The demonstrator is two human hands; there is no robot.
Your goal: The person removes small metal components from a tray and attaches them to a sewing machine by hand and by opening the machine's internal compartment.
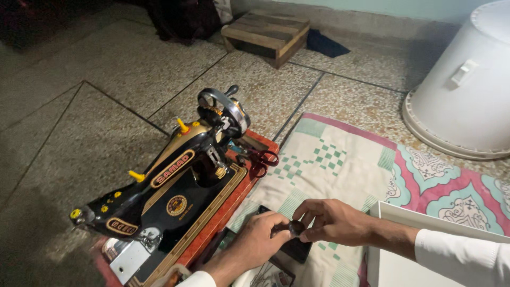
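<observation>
My left hand and my right hand meet low in the middle of the view, both pinching a small dark round object between the fingertips. They hover over a black flat item lying on a patterned cloth. To the left stands a black and gold hand-crank sewing machine on a red wooden base, with its hand wheel at the far end. My right arm wears a white sleeve.
Red-handled scissors lie on the machine's base near the wheel. A white box edge sits at the lower right. An overturned white plastic tub stands at the right, and a low wooden stool rests on the speckled floor at the back.
</observation>
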